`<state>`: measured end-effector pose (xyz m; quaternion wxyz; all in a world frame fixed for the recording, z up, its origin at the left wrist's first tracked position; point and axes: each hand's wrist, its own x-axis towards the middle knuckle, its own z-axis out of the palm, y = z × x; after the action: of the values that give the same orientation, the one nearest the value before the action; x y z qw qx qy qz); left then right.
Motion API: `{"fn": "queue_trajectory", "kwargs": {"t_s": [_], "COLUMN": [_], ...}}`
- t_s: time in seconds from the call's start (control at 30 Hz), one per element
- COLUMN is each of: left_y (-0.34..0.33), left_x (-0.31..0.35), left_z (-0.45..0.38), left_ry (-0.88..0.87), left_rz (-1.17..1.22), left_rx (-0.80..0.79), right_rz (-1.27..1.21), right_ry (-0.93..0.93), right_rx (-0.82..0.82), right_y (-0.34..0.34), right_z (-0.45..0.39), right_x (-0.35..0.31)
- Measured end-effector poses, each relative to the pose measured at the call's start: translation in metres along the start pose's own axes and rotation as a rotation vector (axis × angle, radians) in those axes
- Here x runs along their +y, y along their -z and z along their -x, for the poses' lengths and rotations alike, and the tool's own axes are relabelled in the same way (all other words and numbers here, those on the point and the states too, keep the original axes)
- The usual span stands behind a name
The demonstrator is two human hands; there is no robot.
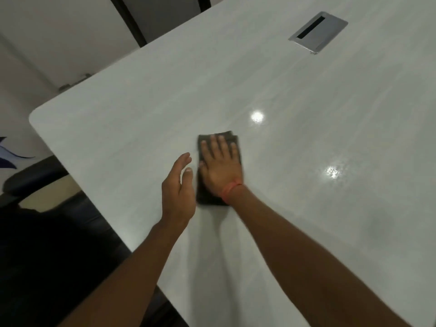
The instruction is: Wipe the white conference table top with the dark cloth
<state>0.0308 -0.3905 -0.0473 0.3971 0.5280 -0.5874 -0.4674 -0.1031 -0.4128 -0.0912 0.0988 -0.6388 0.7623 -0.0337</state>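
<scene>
On table [306,185]: one cloth [207,197]; two hands.

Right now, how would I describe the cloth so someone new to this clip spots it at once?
Start from the white conference table, which fills most of the view. Near its middle, the right hand with an orange wristband presses flat on the dark cloth. It is a folded, brownish-grey rectangle, the only dark item on the tabletop.

A dark padded chair [47,232] is seen below and well to the left of the fingers [220,147]. Far above and left of them, pale wall panels [59,31] are divided by a dark strip [127,20]. A blue-and-white marking [7,154] is cut off at the left edge.
</scene>
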Motion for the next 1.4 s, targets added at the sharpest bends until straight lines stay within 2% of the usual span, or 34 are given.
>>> {"fn": "queue_trajectory", "kwargs": {"t_s": [0.07, 0.13, 0.27, 0.37, 0.5, 0.67, 0.87, 0.93, 1.03, 1.1, 1.17, 1.27, 1.4], "left_y": [0.014, 0.024, 0.03, 0.026, 0.038, 0.065, 0.069, 0.067, 0.071, 0.077, 0.087, 0.112, 0.176], "left_x": [-0.007, -0.012, -0.017, -0.019, -0.029, -0.035, -0.02, -0.009, 0.012, 0.032, 0.06, 0.117, 0.206], "left_z": [0.001, 0.005, 0.01, 0.005, -0.016, -0.034, -0.031, -0.029, -0.031, -0.034, -0.035, -0.03, -0.01], "left_ry": [0.016, 0.05, 0.096, 0.108, 0.062, 0.081, 0.154, 0.157, 0.127, 0.122, 0.079, -0.037, -0.216], "left_rz": [0.001, -0.006, -0.012, 0.014, 0.013, -0.056, -0.075, -0.066, -0.02, 0.022, 0.048, 0.088, 0.079], "left_rx": [0.032, 0.055, 0.068, 0.068, 0.128, 0.21, 0.219, 0.219, 0.223, 0.25, 0.291, 0.345, 0.416], "right_rz": [0.016, -0.015, -0.008, 0.001, -0.005, 0.005, -0.051, -0.208, -0.67, -0.914, -1.038, -1.167, -1.308], "right_ry": [0.182, 0.296, 0.334, 0.225, 0.118, 0.287, 0.319, 0.285, 0.166, 0.077, 0.032, 0.086, 0.261], "right_rx": [-0.038, -0.058, -0.079, -0.052, 0.0, -0.022, -0.107, -0.142, -0.115, -0.069, 0.03, 0.179, 0.308], "right_y": [-0.013, -0.018, -0.012, -0.006, -0.006, -0.017, -0.007, 0.011, 0.05, 0.079, 0.108, 0.163, 0.258], "right_z": [0.028, 0.068, 0.117, 0.089, 0.0, -0.05, -0.05, -0.05, -0.043, -0.036, -0.03, -0.019, 0.015], "right_x": [-0.033, -0.035, 0.012, 0.028, -0.01, -0.087, -0.09, -0.092, -0.094, -0.094, -0.099, -0.126, -0.189]}}
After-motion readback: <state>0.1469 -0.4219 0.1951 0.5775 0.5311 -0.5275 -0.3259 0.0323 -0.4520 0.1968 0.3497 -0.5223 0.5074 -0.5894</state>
